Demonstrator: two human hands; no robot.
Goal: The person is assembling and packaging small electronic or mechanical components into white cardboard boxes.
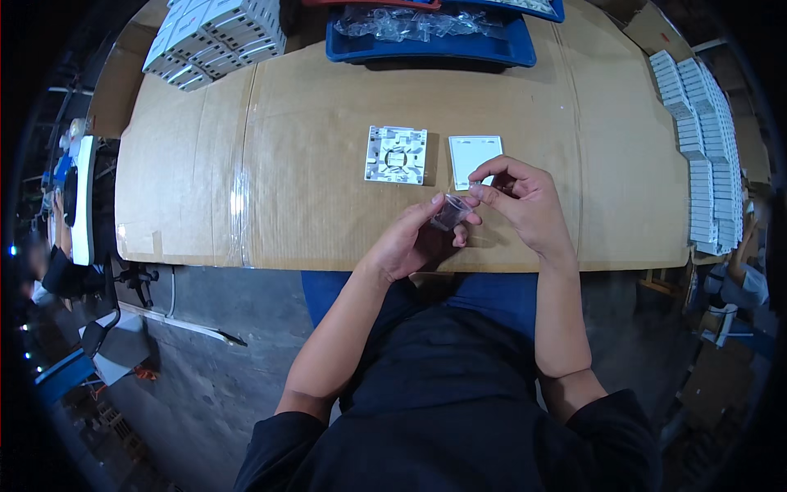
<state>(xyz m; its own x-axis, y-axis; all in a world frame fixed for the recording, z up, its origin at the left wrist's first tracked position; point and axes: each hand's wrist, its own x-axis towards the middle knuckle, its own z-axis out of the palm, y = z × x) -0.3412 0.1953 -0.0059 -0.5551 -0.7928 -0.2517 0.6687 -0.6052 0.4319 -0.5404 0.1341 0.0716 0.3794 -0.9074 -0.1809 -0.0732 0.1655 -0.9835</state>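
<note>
My left hand (412, 235) is closed around a small clear plastic piece (451, 213), held above the near part of the cardboard-covered table. Just to its right, my right hand (525, 201) pinches something tiny between thumb and forefinger; what it is I cannot make out. Beyond my hands lies a square white plastic housing (396, 155) with a round opening in its middle. A flat white square plate (475, 152) rests to the right of the housing, its near right corner covered by my right fingers.
A blue tray (430, 56) of clear plastic pieces stands at the far edge. White housings (215, 41) are stacked at the far left, and more tall white stacks (707, 156) line the right edge. People work at both sides. Brown cardboard (188, 189) covers the table.
</note>
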